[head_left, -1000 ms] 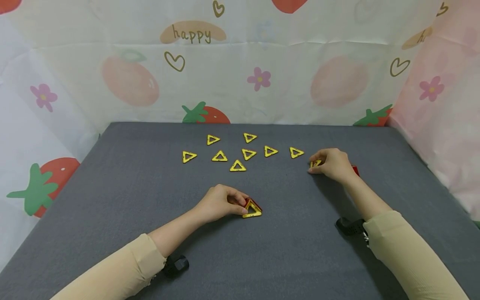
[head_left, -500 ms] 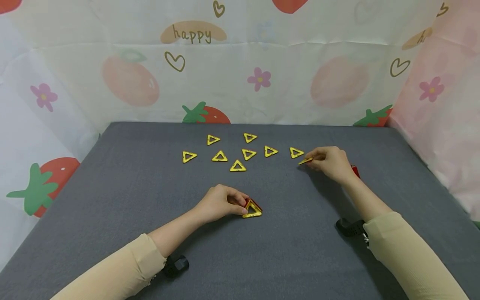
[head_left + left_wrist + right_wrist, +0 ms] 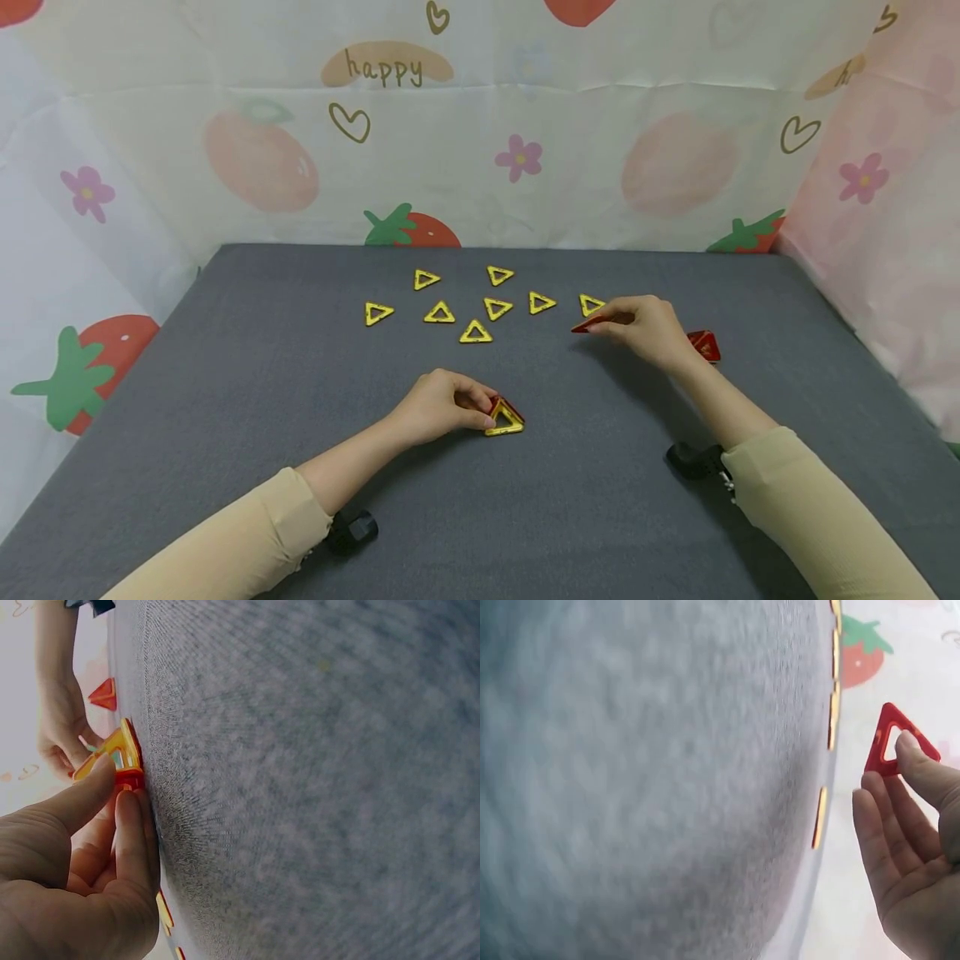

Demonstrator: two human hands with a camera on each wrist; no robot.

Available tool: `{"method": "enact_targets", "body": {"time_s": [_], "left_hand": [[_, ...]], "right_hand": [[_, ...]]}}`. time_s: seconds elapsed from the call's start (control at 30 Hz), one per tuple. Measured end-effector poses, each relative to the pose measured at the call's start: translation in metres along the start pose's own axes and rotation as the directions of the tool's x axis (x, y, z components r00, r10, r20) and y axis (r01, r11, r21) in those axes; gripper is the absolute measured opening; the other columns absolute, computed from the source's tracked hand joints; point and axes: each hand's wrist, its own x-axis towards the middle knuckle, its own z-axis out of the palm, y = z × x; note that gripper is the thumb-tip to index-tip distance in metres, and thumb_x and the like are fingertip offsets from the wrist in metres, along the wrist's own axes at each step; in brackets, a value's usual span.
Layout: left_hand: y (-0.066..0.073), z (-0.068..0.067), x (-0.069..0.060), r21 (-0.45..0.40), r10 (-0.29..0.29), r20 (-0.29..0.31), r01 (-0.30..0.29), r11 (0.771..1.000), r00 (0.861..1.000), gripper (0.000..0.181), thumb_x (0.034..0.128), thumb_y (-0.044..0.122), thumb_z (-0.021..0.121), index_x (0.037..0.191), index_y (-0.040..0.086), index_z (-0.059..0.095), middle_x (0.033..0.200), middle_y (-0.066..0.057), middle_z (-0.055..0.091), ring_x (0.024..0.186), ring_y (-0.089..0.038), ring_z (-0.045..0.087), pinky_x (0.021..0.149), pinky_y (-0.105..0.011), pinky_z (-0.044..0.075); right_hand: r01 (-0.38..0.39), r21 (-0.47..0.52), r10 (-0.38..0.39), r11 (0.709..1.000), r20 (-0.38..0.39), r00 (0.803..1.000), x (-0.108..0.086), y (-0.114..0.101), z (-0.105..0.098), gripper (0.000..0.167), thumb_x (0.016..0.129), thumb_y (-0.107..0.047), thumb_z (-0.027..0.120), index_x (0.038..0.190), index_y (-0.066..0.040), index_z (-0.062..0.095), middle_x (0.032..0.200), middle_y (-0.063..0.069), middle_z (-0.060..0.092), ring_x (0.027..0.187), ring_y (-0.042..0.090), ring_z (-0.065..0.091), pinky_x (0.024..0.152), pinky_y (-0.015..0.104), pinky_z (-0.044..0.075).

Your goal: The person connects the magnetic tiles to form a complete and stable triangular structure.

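Note:
A small yellow-and-red piece built of triangles [image 3: 505, 427] stands on the cloth, pinched at its left side by the left hand [image 3: 435, 408]. In the left wrist view, thumb and fingers of the left hand [image 3: 97, 855] grip the red part of that piece [image 3: 129, 778]. The right hand [image 3: 645, 329] holds a triangular tile [image 3: 585, 326] above the cloth, its red face showing. The right wrist view shows thumb and fingertips of the right hand [image 3: 915, 825] pinching this red hollow triangle [image 3: 879, 747] by one edge.
Several yellow triangles, such as one [image 3: 476, 332] at centre, lie flat across the back half of the grey cloth [image 3: 300, 350]. One yellow triangle [image 3: 589, 305] lies just behind the right hand's tile. A red piece [image 3: 706, 345] stands beside the right wrist.
The right hand has moved left with its tile, which has turned from its yellow face to its red one. More of the red piece at the right shows. The left hand has stayed put.

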Motion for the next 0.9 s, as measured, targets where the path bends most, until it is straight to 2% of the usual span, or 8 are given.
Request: {"method": "enact_targets", "body": {"time_s": [0.27, 0.63, 0.77, 0.9], "left_hand": [[0.000, 0.000, 0.000, -0.001, 0.003, -0.006, -0.003, 1.000, 1.000, 0.013, 0.0809, 0.019, 0.081, 0.089, 0.010, 0.076, 0.119, -0.004, 0.074, 0.092, -0.007, 0.069, 0.073, -0.021, 0.050], [0.000, 0.001, 0.001, 0.002, -0.003, -0.010, 0.003, 1.000, 1.000, 0.013, 0.0807, 0.020, 0.082, 0.088, 0.011, 0.076, 0.119, -0.003, 0.074, 0.093, -0.009, 0.070, 0.072, -0.021, 0.050], [0.000, 0.001, 0.001, -0.001, -0.007, -0.009, 0.007, 1.000, 1.000, 0.013, 0.0810, 0.020, 0.081, 0.089, 0.011, 0.076, 0.119, -0.003, 0.074, 0.093, -0.009, 0.070, 0.072, -0.021, 0.051], [0.000, 0.002, 0.002, -0.003, -0.012, -0.014, 0.012, 1.000, 1.000, 0.013, 0.0808, 0.020, 0.082, 0.088, 0.011, 0.076, 0.118, -0.003, 0.074, 0.093, -0.009, 0.071, 0.073, -0.021, 0.052]], "right_hand": [[0.094, 0.042, -0.097, 0.995, 0.063, 0.993, -0.006, -0.018, 0.012, 0.016, 0.089, -0.027, 0.073, 0.104, -0.021, 0.076, 0.093, 0.004, 0.078, 0.070, 0.019, 0.067, 0.061, 0.026, 0.052], [0.213, 0.076, -0.222, 0.974, 0.142, 0.965, -0.018, -0.048, 0.030, 0.013, 0.087, -0.022, 0.075, 0.099, -0.025, 0.077, 0.094, -0.004, 0.078, 0.080, 0.009, 0.069, 0.062, 0.023, 0.053], [0.244, 0.084, -0.255, 0.966, 0.158, 0.954, -0.020, -0.052, 0.035, 0.014, 0.086, -0.022, 0.076, 0.100, -0.025, 0.076, 0.092, -0.006, 0.077, 0.081, 0.007, 0.068, 0.065, 0.024, 0.052], [0.261, 0.144, -0.284, 0.955, 0.173, 0.943, -0.023, -0.054, 0.038, 0.018, 0.084, -0.021, 0.078, 0.102, -0.020, 0.074, 0.087, -0.004, 0.077, 0.079, 0.006, 0.068, 0.067, 0.027, 0.053]]}}
